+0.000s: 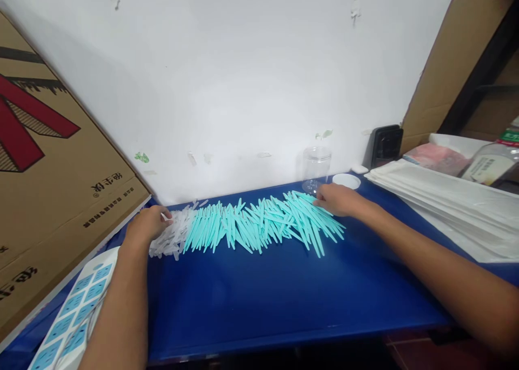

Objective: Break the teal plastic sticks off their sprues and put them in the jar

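Nearest: bare front of the blue desk (251,305), power strip (75,316) at left by the forearm, white stack (446,197) to the right. Mid-desk: teal sticks (259,224) in a long, uneven row, clear pieces (176,237) heaped against its left end. Left hand (150,224) at the clear pieces, fingers bent; cannot tell whether it grips one. Right hand (338,199) at the row's right end, fingers curled by the sticks; grip also unclear. Just beyond it, clear jar (317,167), white lid (346,181) flat beside. Wall (243,62) behind.
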Demonstrator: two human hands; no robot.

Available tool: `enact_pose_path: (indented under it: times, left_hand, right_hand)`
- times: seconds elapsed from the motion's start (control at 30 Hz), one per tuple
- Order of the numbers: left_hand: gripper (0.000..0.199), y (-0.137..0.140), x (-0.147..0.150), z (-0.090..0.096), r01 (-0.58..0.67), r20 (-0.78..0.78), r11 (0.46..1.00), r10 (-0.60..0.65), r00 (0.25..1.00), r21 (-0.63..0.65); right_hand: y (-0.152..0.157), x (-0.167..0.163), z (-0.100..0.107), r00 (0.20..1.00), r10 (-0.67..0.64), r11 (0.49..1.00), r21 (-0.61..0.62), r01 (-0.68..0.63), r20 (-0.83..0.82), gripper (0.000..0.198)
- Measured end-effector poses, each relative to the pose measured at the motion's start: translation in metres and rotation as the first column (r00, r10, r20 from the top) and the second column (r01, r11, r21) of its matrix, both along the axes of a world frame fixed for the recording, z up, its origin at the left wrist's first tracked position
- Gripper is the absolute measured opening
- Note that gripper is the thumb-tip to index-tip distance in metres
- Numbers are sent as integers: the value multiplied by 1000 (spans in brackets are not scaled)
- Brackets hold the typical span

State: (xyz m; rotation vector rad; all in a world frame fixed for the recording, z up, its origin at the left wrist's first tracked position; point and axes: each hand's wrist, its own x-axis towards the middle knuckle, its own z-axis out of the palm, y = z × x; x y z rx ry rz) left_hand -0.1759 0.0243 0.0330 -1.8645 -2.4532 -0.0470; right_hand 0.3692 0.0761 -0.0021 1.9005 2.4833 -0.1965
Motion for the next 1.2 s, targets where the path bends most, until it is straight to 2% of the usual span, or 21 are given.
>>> enact_pose_path:
  times: [0.1, 0.2, 0.33, 0.5, 0.57, 0.63, 0.7, 0.77, 0.83, 0.93, 1.03, 1.1, 1.13, 1.2]
  left_hand:
    - [32, -1, -4, 0, 8, 37, 1000, -10, 999, 30]
    - [38, 2, 10, -2, 75, 78, 996, -79, 994, 52]
    - [42, 6, 28, -7, 162, 158, 987, -163, 974, 16]
    - [35, 7, 29, -12, 200, 211, 979, -187, 959, -43]
    - [33, 7, 30, -11, 209, 215, 978, -206, 955, 11]
    - [33, 8, 36, -10, 225, 212, 965, -250, 945, 137]
    - [35, 8, 48, -10, 246, 252, 926, -321, 913, 287]
    - [38, 8, 68, -11, 253, 370, 881, -407, 835, 399]
    - [42, 7, 94, -17, 238, 535, 854, -483, 693, 463]
    - [49, 1, 137, -29, 257, 702, 836, -548, 455, 486]
    - [50, -9, 171, -39, 343, 786, 816, -559, 264, 466]
    - [46, -15, 183, -43, 356, 808, 811, -552, 203, 465]
    - [42, -17, 186, -44, 354, 809, 812, -551, 203, 464]
    - [37, -20, 188, -43, 339, 792, 818, -556, 252, 465]
  right_hand:
    - [-2, -1, 2, 1000, 2, 1000, 18, -2, 17, 30]
    - [-5, -2, 3, 1000, -12, 999, 39, 11, 28, 30]
    - [-5, -3, 4, 999, -36, 997, 66, 34, 28, 30]
    - [-6, -3, 5, 998, -58, 993, 101, 56, 16, 31]
    - [-6, -3, 6, 998, -65, 991, 117, 63, 10, 31]
    - [-8, -4, 8, 997, -74, 988, 139, 74, 0, 31]
    - [-11, -6, 10, 996, -89, 982, 167, 90, -13, 32]
    - [-14, -8, 13, 994, -99, 970, 219, 108, -52, 33]
    - [-18, -12, 17, 988, -61, 946, 309, 102, -139, 34]
    - [-25, -19, 22, 937, 134, 902, 432, 20, -322, 37]
    - [-33, -28, 26, 811, 347, 889, 442, -123, -471, 43]
    - [-37, -33, 26, 727, 429, 885, 409, -221, -535, 44]
    - [-38, -35, 25, 695, 451, 884, 385, -264, -560, 43]
    - [-41, -38, 23, 636, 464, 886, 333, -323, -616, 40]
